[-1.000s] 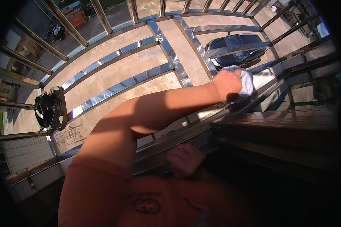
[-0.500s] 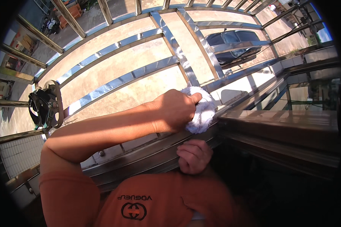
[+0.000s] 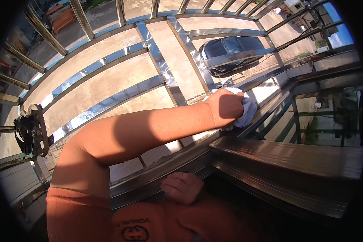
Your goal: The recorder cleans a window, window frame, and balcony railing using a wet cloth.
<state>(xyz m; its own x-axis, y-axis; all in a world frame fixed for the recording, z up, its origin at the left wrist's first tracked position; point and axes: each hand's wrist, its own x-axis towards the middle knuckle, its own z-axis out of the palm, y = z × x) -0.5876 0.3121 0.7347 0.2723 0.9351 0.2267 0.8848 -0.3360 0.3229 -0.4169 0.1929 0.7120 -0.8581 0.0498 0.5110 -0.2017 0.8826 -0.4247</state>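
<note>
My left arm reaches across from the lower left. At its end, my left hand (image 3: 226, 108) is closed around a white cloth (image 3: 248, 112), which is bunched under the fingers. The cloth rests at the corner where the metal window frame (image 3: 250, 130) meets the sill. Lower down, in shadow near my chest, my right hand (image 3: 182, 188) has its fingers curled together beside the lower window track (image 3: 149, 187). Whatever the curled fingers may hold is hidden.
A metal-bar cage (image 3: 159, 60) surrounds the ledge outside the window. Black sandals (image 3: 31, 131) hang at its left side. A dark glass pane (image 3: 326, 113) stands to the right. Below, a dark car (image 3: 230, 50) is parked on the paved ground.
My left hand has moved right with the cloth along the frame. The view has shifted, so the sandals and my right hand appear farther left and lower.
</note>
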